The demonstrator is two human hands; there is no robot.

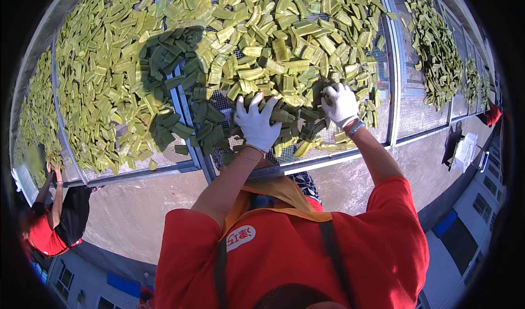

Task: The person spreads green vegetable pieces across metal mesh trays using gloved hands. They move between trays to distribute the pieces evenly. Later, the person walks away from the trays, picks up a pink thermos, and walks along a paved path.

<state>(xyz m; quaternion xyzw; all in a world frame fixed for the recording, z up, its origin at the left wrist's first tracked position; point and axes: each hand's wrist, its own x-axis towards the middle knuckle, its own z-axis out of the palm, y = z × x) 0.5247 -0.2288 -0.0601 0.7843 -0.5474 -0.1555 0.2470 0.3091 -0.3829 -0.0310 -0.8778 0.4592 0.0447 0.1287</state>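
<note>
My left hand (257, 122), in a white knit glove, lies palm down on the near part of a layer of cut green vegetable pieces (287, 50). Its fingers are spread, and a dark shaded piece (283, 115) lies beside its thumb. To its right, my right hand (339, 104), gloved the same way, has its fingers curled down at the pieces; what lies under its palm is hidden. The pieces rest on a mesh drying rack (381, 100) with a metal frame. Some mesh shows between my hands and along the near edge.
A metal rail (393, 63) separates this section from another mesh section (422, 112) holding more pieces. Another person (49, 227) in red reaches onto the rack at far left. A white container (463, 151) stands beyond the rack's near edge at right, over concrete ground (135, 210).
</note>
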